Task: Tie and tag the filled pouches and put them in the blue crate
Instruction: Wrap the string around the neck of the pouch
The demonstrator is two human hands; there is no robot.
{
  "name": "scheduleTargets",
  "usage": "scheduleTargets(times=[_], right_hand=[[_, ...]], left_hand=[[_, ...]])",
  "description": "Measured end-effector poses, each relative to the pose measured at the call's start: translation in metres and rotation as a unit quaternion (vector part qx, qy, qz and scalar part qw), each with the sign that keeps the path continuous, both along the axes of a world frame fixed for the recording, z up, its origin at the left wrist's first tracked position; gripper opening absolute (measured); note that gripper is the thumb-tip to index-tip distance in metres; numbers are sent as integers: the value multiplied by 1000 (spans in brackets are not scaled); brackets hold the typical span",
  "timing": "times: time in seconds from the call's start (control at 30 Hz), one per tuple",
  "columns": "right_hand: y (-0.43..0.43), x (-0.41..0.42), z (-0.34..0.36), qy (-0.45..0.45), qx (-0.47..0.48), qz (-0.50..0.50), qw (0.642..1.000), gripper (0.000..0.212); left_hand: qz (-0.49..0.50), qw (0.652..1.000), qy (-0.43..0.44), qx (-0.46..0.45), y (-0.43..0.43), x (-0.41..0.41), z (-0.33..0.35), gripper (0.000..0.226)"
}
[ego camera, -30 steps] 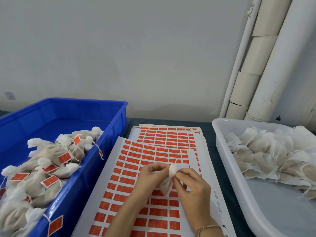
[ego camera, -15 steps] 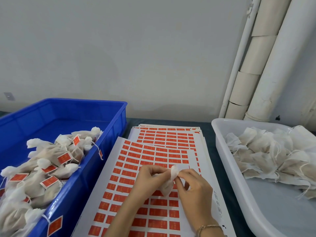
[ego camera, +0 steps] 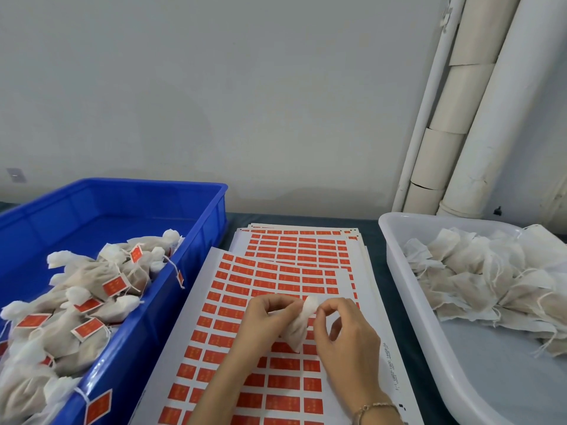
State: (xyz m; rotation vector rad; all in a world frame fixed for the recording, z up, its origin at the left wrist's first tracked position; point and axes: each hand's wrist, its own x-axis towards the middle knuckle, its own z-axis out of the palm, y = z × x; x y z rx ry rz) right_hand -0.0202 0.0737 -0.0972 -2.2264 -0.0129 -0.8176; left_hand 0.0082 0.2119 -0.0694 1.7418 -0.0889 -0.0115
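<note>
White gauze pouch (ego camera: 298,328), filled, hangs between both hands above the sticker sheets (ego camera: 291,256), toward the front edge of the table (ego camera: 306,218). The left hand (ego camera: 266,320) pinches the gathered neck from one side with curled fingers. The right hand (ego camera: 348,337), a thin bracelet (ego camera: 376,407) on its wrist, nips the top from the other side between thumb and forefinger. Along the table's left edge stands the blue crate (ego camera: 202,240), heaped at its near end with tied pouches (ego camera: 101,280) carrying red tags. At the right edge, a white tub (ego camera: 399,271) holds a loose pile of untagged pouches (ego camera: 491,277).
</note>
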Motion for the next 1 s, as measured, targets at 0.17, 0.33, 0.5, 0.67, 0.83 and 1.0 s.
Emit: scheduleTargets(times=[0.17,0.33,0.5,0.67,0.83,1.0], right_hand=[[-3,2,1,26,34,0,999,12],[1,1,3,34,24,37,998,11],[1,-1,3,38,10,39,998,14],[-1,-2,5,22,-17,12,1000,15],[-7,-1,8,-3,-48,-19,999,19],[-13,-1,12,-37,-70,-49,996,21]], left_hand=[[-44,999,-8,20,3,0,2,14],[-126,992,-9,2,-2,-8,9,23],[-112,990,3,-85,-4,-6,9,22],[-120,984,10,-133,-2,-2,7,24],[-122,984,14,-128,-4,0,5,28],[-106,989,28,-102,-6,0,3,33]])
